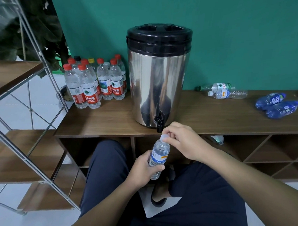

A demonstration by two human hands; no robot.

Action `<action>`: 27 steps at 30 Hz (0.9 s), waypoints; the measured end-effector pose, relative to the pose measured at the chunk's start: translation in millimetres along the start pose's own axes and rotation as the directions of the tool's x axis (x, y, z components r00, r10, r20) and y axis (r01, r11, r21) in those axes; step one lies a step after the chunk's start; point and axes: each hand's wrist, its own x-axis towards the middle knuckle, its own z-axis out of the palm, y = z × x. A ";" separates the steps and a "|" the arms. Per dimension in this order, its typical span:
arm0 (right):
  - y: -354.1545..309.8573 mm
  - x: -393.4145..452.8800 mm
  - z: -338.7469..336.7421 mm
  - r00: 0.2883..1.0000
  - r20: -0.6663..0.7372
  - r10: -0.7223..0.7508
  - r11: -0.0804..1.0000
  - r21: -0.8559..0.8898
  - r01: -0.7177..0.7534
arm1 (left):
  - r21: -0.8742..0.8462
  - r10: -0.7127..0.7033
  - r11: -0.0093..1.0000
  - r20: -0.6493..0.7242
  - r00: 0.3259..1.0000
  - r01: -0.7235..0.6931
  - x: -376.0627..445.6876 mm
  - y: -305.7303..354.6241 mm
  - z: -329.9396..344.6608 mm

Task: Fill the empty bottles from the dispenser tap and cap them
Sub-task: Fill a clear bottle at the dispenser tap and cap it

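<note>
My left hand (143,170) grips the lower body of a small clear bottle (159,154) with a blue label, tilted slightly right, just below the front edge of the wooden cabinet top (110,120). My right hand (180,140) pinches its pale blue cap (164,137) at the bottle's neck. The black tap (159,123) of the steel dispenser (160,77) hangs right above the cap. Several upright capped bottles (94,81) stand left of the dispenser. To its right lie two clear bottles (224,90) and two blue bottles (277,105) on their sides.
A metal-framed shelf unit with wooden boards (24,119) stands at the left. Open cubbies (259,150) run under the cabinet top. A green wall rises behind. My knees in dark shorts (192,205) sit below the hands, and a sandalled foot (160,193) rests on the floor.
</note>
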 end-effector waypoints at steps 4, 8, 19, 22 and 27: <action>-23.4 0.9 -26.9 0.981 0.156 -0.118 0.976 -0.166 0.143 | -0.011 0.041 0.999 0.013 0.999 -0.041 -9.8 12.7 -14.8; -47.5 13.1 -51.6 0.942 0.253 -0.220 0.924 -0.256 0.285 | 0.009 0.088 0.996 0.022 0.996 -0.088 -14.2 30.8 -36.2; -148.5 68.4 -67.0 0.978 0.104 -0.179 0.771 -0.602 0.206 | 0.033 0.151 0.988 -0.118 0.982 -0.148 -22.3 84.1 -103.5; -158.7 87.0 -68.5 0.958 0.155 -0.240 0.835 -0.471 0.285 | 0.055 0.157 0.987 -0.169 0.973 -0.150 -23.3 90.8 -128.3; -178.8 125.7 -62.0 0.917 0.243 -0.315 0.817 -0.423 0.393 | 0.050 0.156 0.988 -0.244 0.957 -0.148 -14.6 86.7 -173.8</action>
